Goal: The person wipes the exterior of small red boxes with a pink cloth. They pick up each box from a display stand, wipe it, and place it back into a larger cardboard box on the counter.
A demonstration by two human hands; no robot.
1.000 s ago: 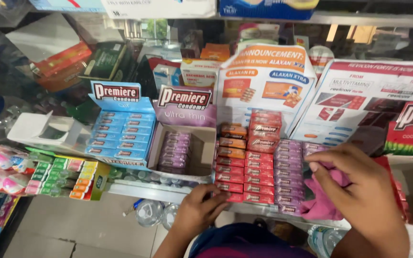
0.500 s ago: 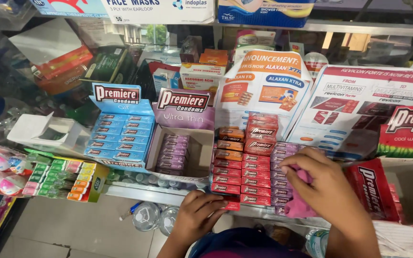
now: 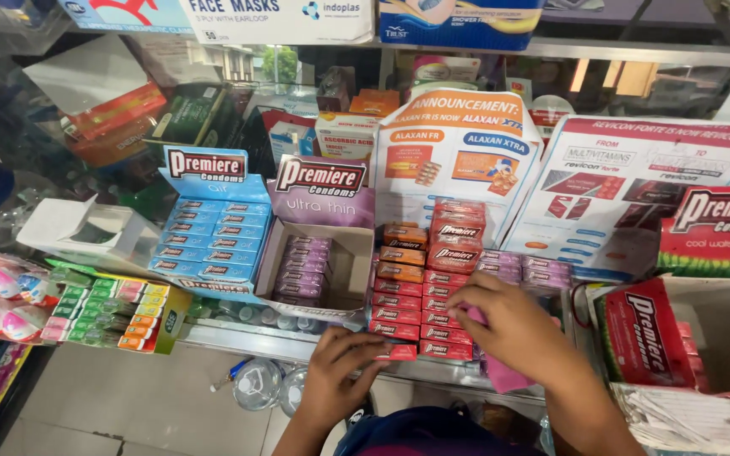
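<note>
My right hand presses a pink cloth onto rows of small purple packets on a glass shop counter. My left hand rests at the front edge of the stacked small red packets, fingertips touching the lowest row. Orange packets top the red stack. To the left stands a purple display box partly filled with purple packets, and beside it a blue display box full of blue packets.
A white open carton and a green tray of small coloured packs sit at the left. Printed notice cards stand behind the stacks. A red display box is at the right. Shelves of boxes run above.
My right hand slid left and forward with the pink cloth, from the right side of the purple packets onto them. My left hand moved up to the red packets.
</note>
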